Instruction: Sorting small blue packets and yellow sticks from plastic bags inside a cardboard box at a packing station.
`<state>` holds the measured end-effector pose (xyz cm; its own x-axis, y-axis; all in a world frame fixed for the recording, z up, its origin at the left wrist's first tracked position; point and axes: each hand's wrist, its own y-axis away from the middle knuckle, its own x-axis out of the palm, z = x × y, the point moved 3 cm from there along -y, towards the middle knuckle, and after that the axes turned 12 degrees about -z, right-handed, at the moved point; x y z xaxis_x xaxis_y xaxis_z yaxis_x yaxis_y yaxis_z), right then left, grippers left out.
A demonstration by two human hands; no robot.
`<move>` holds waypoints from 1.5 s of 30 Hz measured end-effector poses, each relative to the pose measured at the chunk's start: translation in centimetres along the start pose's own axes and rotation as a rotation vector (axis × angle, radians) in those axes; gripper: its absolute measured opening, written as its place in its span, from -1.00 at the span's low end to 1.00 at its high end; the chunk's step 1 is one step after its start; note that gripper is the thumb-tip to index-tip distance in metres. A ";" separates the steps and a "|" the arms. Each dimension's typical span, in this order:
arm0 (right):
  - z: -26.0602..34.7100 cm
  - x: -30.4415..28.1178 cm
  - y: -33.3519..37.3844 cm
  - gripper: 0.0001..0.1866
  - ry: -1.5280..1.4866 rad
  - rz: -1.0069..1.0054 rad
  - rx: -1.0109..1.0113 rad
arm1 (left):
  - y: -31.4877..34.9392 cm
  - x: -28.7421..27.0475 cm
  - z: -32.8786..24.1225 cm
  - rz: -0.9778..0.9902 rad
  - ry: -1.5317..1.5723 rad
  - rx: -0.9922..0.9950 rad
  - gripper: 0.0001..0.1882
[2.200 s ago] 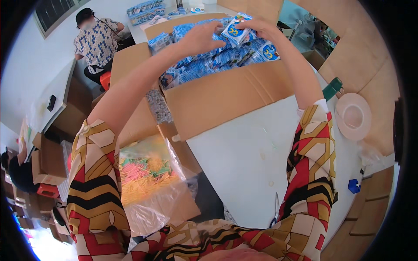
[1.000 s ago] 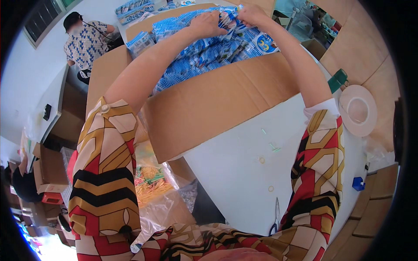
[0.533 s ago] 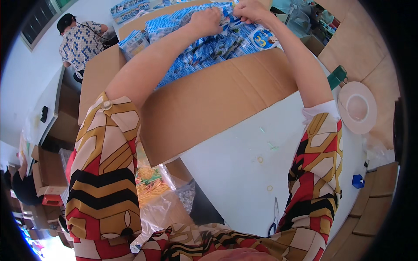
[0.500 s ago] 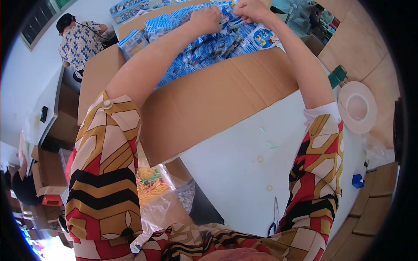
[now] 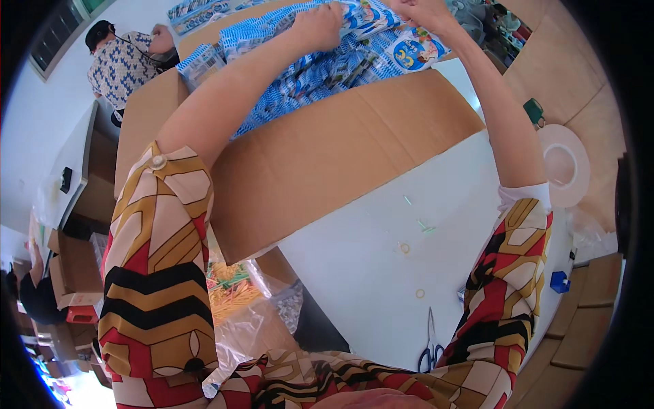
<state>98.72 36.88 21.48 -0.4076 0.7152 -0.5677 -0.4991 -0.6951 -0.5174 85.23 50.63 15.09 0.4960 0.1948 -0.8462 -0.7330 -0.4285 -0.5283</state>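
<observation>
Blue-and-white printed plastic packets (image 5: 300,88) fill an open cardboard box (image 5: 354,143) at the far side of the table. My left hand (image 5: 319,27) is closed on a packet (image 5: 368,19) at the top of the pile. At that packet's right end, near the picture's upper edge, my right hand (image 5: 429,15) has its fingers drawn together on the film; its fingertips are partly cut off. Below the right hand lies another packet (image 5: 412,51) with a round emblem facing up.
On the white table (image 5: 354,273) are scissors (image 5: 430,347), rubber bands (image 5: 420,294) and small green bits. A bag of coloured sticks (image 5: 231,293) stands by my left arm. One person (image 5: 126,68) is at the left; a pink hat (image 5: 562,165) lies at the right.
My right hand has shifted right, away from my left, and the packet between them is more spread out. My left hand has moved slightly left and stays closed.
</observation>
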 end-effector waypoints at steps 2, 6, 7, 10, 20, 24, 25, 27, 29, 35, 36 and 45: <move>0.6 -0.2 0.5 -0.89 0.075 0.019 0.049 | 0.6 2.4 1.2 -0.193 -0.057 0.065 -0.46; -2.0 -0.3 -0.6 -0.89 0.060 -0.060 -0.148 | -1.8 5.2 2.1 -0.245 -0.090 0.043 -0.26; -1.8 -0.4 -0.7 -0.88 0.005 -0.099 -0.206 | -2.1 5.1 2.5 -0.248 -0.094 0.042 -0.26; -0.7 -1.1 -0.7 -0.86 -0.029 -0.024 -0.116 | -2.1 4.7 2.9 -0.027 0.080 -0.070 -0.12; -1.5 -4.7 1.5 -0.85 0.084 -0.138 -0.189 | 3.3 -4.2 -3.5 -0.074 -0.089 0.137 -0.24; -1.1 -6.2 2.9 -0.84 0.007 -0.158 -0.132 | 4.4 -6.6 -4.6 -0.320 -0.063 0.160 -0.29; -0.7 -6.7 3.3 -0.83 0.004 -0.176 -0.144 | 3.7 -7.1 -4.5 -0.319 -0.063 0.161 -0.29; 0.1 -7.4 4.4 -0.82 -0.004 -0.186 -0.171 | 2.0 -7.5 -2.7 0.022 0.076 -0.098 -0.23; 1.3 -8.2 6.0 -0.81 -0.011 -0.195 -0.192 | 2.6 -8.5 -1.0 -0.130 0.053 -0.061 -0.23; 3.8 -10.5 14.1 -0.72 -0.397 -0.294 -0.046 | 11.4 -18.5 0.0 -0.270 0.252 0.181 -0.26; 4.8 -11.0 15.8 -0.71 -0.396 -0.328 -0.074 | 13.5 -20.8 -0.3 -0.187 0.058 0.028 -0.27; 24.7 -10.1 36.8 -0.74 -0.440 -0.341 -0.403 | 40.9 -43.5 -0.6 -0.252 -0.055 0.126 -0.40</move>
<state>65.57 5.80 24.00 -0.5935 0.8025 -0.0615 -0.3661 -0.3372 -0.8673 33.94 24.13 30.37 0.6464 0.3300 -0.6879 -0.6435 -0.2486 -0.7240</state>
